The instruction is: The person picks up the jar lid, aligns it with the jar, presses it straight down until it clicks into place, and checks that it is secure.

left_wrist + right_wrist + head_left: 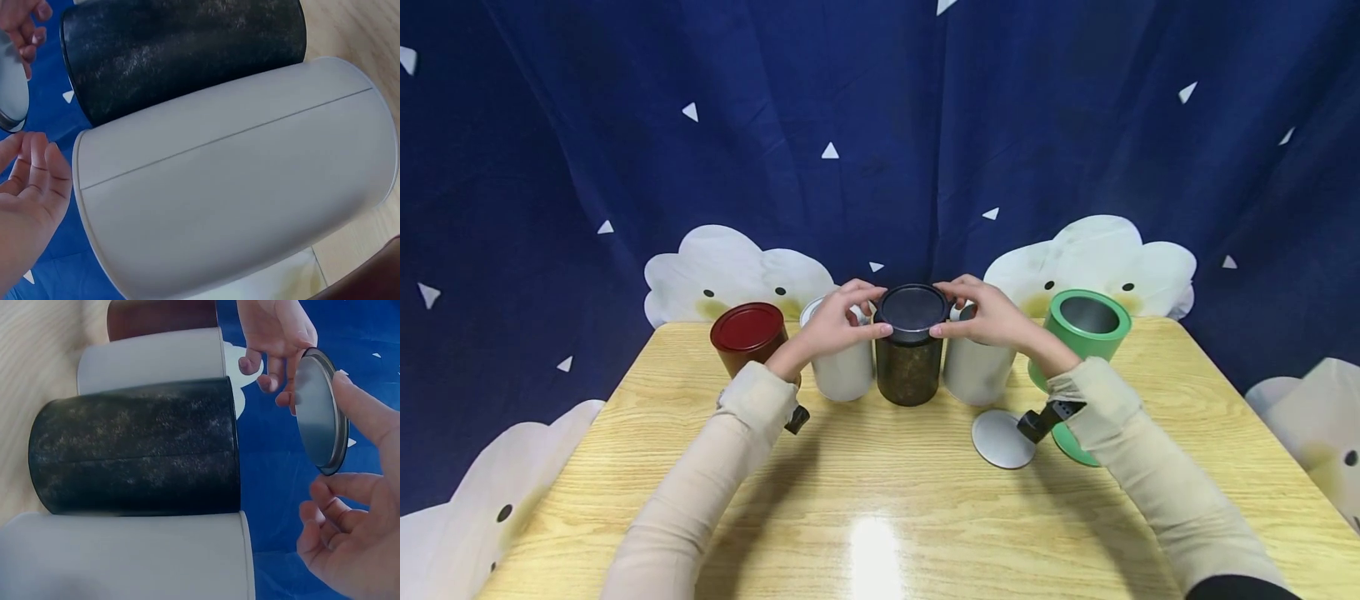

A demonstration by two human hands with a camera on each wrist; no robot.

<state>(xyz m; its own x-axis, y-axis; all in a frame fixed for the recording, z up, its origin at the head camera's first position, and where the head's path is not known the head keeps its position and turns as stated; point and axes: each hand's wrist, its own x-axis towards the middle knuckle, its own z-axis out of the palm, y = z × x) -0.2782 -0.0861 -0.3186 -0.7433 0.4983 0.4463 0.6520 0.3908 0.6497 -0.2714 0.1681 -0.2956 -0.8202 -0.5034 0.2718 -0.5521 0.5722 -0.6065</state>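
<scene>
Both hands hold a round black lid (913, 307) by its rim, over the black mottled can (908, 375). My left hand (841, 318) pinches the lid's left edge, thumb at the front. On the opposite edge, the thumb and fingers of my right hand (987, 313) pinch it likewise. From the right wrist view, the lid's pale underside (314, 409) shows, with a gap between it and the black can (137, 447). White cans stand on either side of the black one: the left white can (844, 371) and the right white can (977, 375), each partly behind a hand.
A dark red can (748, 329) with its top covered stands at the left end of the row. The open green can (1086, 329) stands at the right end. A silver disc lid (1002, 439) and a green lid (1071, 446) lie on the wooden table (865, 483).
</scene>
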